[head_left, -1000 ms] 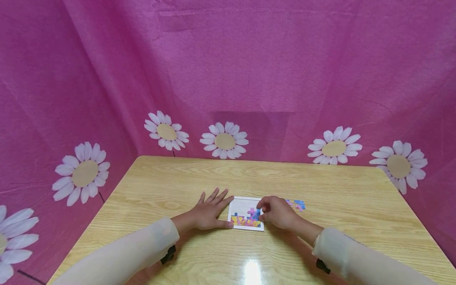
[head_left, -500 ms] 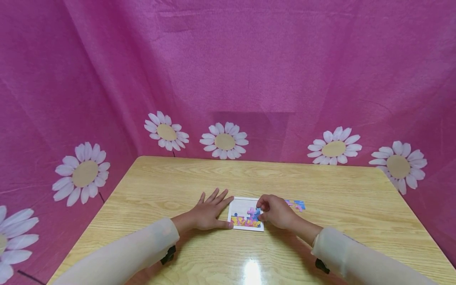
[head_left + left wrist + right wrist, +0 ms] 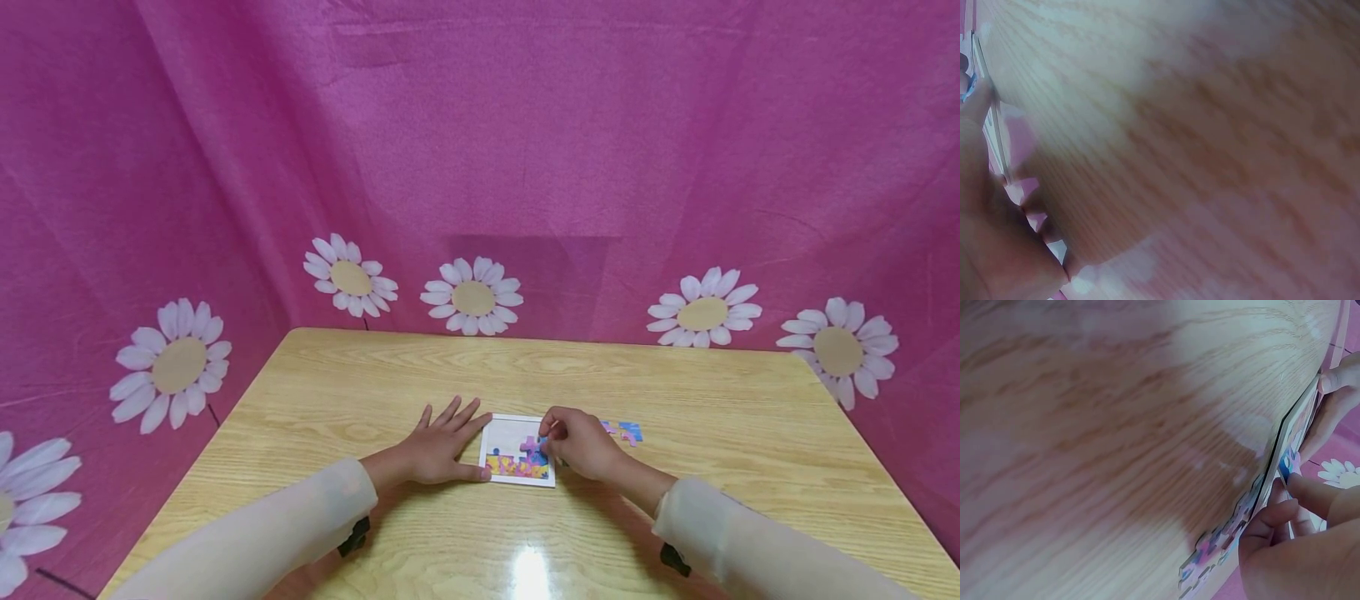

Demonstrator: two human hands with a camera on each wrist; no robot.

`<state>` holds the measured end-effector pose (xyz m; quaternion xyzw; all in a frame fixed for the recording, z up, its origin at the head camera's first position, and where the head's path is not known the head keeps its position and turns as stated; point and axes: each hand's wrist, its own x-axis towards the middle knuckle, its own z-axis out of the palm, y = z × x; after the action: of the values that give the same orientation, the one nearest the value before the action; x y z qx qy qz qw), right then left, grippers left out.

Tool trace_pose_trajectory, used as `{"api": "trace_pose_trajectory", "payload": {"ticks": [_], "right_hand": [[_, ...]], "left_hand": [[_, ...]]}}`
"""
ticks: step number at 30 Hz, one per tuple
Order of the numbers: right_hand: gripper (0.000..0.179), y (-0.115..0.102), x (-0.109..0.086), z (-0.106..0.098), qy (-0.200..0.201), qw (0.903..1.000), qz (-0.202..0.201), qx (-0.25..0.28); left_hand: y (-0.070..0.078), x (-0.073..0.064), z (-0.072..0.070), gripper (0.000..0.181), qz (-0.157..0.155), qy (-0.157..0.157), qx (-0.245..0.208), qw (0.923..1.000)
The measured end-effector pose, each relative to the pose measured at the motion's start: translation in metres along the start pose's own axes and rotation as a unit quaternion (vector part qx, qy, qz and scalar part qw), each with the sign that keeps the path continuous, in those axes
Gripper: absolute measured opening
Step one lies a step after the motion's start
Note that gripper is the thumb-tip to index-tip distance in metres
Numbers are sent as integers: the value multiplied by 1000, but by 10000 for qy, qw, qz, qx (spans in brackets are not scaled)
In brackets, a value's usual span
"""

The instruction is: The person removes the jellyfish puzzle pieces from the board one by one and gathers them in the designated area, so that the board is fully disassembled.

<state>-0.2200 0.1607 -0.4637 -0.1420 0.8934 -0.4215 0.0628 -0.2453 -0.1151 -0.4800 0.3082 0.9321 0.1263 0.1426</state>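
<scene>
A small white-rimmed puzzle tray lies on the table, its near part filled with yellow and pink jigsaw pieces. Pink and blue pieces rise along its right side. My left hand rests with fingers spread, thumb and one fingertip at the tray's left rim. Over the right rim, my right hand pinches a blue jigsaw piece between thumb and curled fingers, low against the tray. Those fingers partly cover the piece and the rim. In the left wrist view, the left hand shows along the edge.
Several loose jigsaw pieces, blue and pink, lie right of the tray, partly behind the right hand. The wooden table reaches back to a pink cloth with white daisies.
The right hand's thumb and fingertips have shifted slightly away from me along the tray's right side, showing more of the blue pieces. The left hand and the tray have stayed put.
</scene>
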Motion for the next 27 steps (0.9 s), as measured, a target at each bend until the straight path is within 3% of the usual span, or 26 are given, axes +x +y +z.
{"api": "trace_pose_trajectory", "payload": {"ticks": [17,27], "right_hand": [[14,0,1,1,48,9999,101,54],[14,0,2,1,70,9998,184,41]], "left_hand": [[3,-2,-3,93,-2,-4,-27,10000],[10,-2,-9,94,-99,-172,230,9995]]}}
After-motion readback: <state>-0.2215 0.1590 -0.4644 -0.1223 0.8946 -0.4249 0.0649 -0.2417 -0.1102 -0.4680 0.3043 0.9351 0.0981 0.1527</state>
